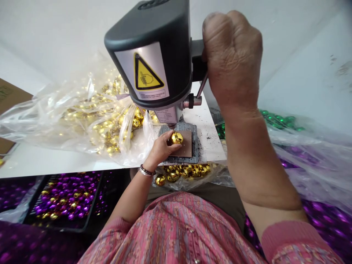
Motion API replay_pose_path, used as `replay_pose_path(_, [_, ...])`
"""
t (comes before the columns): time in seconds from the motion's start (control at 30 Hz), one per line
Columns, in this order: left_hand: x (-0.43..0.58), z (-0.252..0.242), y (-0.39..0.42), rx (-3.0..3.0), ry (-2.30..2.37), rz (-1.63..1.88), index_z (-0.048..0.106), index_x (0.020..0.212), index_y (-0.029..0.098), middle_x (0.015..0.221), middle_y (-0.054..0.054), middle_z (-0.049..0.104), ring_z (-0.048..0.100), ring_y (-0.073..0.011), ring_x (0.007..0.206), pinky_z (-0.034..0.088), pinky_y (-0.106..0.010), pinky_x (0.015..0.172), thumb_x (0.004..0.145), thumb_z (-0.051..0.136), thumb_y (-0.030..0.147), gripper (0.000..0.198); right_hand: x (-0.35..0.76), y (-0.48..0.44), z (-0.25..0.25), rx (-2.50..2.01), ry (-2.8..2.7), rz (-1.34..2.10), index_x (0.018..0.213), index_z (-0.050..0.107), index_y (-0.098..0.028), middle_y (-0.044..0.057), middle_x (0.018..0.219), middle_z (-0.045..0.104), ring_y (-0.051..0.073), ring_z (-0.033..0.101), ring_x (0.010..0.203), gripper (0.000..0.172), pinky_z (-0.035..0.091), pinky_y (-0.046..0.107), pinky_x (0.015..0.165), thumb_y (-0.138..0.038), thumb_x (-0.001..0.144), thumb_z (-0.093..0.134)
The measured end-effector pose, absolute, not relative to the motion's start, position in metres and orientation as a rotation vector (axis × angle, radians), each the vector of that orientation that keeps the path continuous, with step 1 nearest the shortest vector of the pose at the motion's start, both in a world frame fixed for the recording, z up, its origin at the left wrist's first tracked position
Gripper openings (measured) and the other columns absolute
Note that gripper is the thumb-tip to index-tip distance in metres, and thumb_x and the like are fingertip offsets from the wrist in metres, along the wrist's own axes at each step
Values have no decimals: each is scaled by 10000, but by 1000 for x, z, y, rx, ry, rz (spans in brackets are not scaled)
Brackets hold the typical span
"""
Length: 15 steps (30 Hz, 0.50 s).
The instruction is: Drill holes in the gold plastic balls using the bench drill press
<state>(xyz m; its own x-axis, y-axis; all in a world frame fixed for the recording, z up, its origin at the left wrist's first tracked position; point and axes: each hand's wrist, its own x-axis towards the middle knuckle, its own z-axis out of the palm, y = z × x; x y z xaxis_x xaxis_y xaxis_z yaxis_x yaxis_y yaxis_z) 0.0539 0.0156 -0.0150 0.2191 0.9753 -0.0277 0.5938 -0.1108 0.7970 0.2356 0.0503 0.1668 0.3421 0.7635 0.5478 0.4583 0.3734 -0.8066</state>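
My left hand [162, 147] pinches a shiny gold ball [176, 138] between thumb and fingers on a brown board [187, 145]. The board lies on the grey base [195, 146] of a drill press, directly under the tip of the machine. The dark machine head [150, 55], with a yellow warning label, stands above the ball. My right hand [233, 58] is closed in a fist at the right side of the head, around a lever whose grip is mostly hidden.
Clear plastic bags of gold balls [110, 124] cover the left of the white table [55, 161]. More gold balls [189, 171] lie in my lap. A black crate [92, 205] of purple and gold balls sits lower left; green balls [283, 120] and purple balls [324, 223] are at right.
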Motion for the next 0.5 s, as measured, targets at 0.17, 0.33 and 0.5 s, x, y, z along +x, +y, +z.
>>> replay_pose_path(0.17, [57,-17,18,1758,1404,681,629,1295,124,1026,-47,728,644,-173,877,511,-271,802,737,763,275,594,243,27,151,-1000,-1430,198,681,299,-215,-82,623,261,42,245,621,347,292,219,635,-349,951,471])
replay_pose_path(0.33, [57,-16,17,1769,1376,716,694,1167,115,991,-40,739,642,-163,862,499,-247,778,743,763,269,457,248,-20,118,-1025,-1687,-151,751,461,-201,-30,678,469,67,395,592,211,343,250,588,-293,939,439])
replay_pose_path(0.5, [58,-13,14,1794,1359,737,713,1134,129,956,-24,748,651,-174,858,506,-250,787,740,758,248,413,243,-36,76,-1091,-1702,-516,807,503,-217,-5,671,507,129,466,656,63,401,305,639,-209,868,487])
